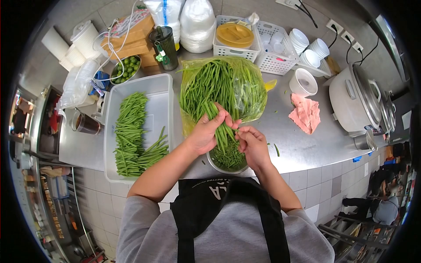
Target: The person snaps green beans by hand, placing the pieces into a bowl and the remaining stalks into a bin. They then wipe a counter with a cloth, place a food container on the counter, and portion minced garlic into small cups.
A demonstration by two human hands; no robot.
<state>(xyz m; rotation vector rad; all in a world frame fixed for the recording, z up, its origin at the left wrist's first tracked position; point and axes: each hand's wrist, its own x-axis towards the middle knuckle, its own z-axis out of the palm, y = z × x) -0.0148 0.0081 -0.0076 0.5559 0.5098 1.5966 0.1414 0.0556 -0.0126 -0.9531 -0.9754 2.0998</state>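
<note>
My left hand [209, 132] is wrapped round a bunch of green beans [224, 133] in front of me. Close beside it, my right hand [253, 147] pinches at the tips of the beans, thumb against fingers. Below both hands stands a round metal bowl [213, 165] holding short bean trimmings [228, 156]. Just beyond lies an open yellowish plastic bag [253, 97] full of long green beans [206, 83]. To the left is a clear plastic tub [158, 94], with beans [130, 127] laid in rows along its left side and a looser group at its near right.
A glass of dark drink [87, 123] stands left of the tub, near a bowl of small green citrus [127, 70]. White baskets [274, 61] line the back. At right are a pink cloth [305, 114], a white tub [303, 82] and a large cooker [351, 103].
</note>
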